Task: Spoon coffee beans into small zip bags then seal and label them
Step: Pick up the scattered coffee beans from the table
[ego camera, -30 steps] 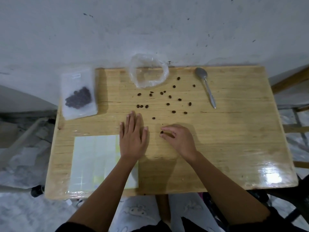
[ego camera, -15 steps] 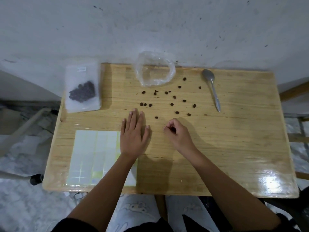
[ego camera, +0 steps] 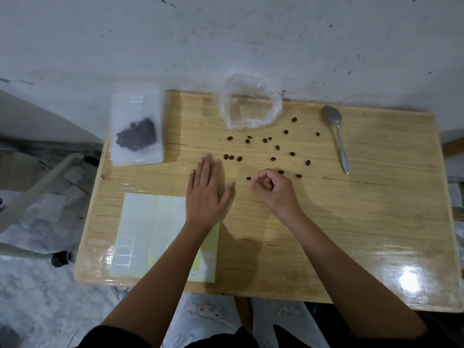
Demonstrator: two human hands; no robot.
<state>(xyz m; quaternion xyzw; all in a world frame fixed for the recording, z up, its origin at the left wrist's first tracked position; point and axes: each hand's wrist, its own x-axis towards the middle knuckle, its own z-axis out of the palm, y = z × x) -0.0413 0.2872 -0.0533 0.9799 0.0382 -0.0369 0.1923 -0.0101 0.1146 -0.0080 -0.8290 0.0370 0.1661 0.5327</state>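
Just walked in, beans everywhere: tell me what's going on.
A person appears to gather loose coffee beans scattered on the wooden table. The right hand is curled beside them, perhaps around a bean; the left hand lies flat by the label sheet. One filled zip bag lies at the far left; the spoon lies untouched.

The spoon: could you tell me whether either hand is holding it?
No, the spoon lies untouched on the table, right of the right hand.

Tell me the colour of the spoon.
The spoon is dull silver-grey, shown best in the head view.
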